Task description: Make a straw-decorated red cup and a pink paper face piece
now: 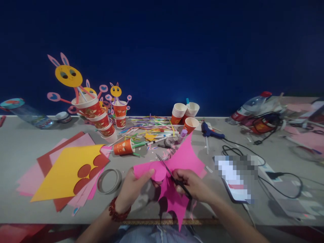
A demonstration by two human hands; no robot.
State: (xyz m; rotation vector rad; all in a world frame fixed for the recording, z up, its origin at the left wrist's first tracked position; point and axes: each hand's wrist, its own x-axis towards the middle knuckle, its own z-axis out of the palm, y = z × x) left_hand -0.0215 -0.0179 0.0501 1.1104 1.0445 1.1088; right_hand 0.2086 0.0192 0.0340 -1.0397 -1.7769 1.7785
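Bright pink, jagged-edged paper sheet point(186, 155) held up over the grey desk point(15, 148), near the middle of its front edge; its lower points hang toward that edge. Left hand point(134, 187) closed in a pinch on the sheet's left part: thumb on top, fingertips under, a round pink piece or outline point(159, 172) between thumb and blades. Can't tell which of the two it is. Right hand point(192, 184) curled around the handles of the slim black-handled metal scissors point(165, 165), blades narrowly parted, tips toward the desk's far edge.

Judgement on the cut: work deep in the blades, in long slow bites, and stop short of snapping the tips shut; that should spare the curve its nicks. Better to feed the paper round with the left hand and hold the scissors nearly steady. Keep the pinch firm, since a slip would spoil the roundness, and shift the thumb as the blades come round, always behind the cutting line. Thin paper likely flops; fold the hanging points away from the lower blade. Grey tape ring point(118, 180) lies just left of the left hand; give that elbow room while turning.
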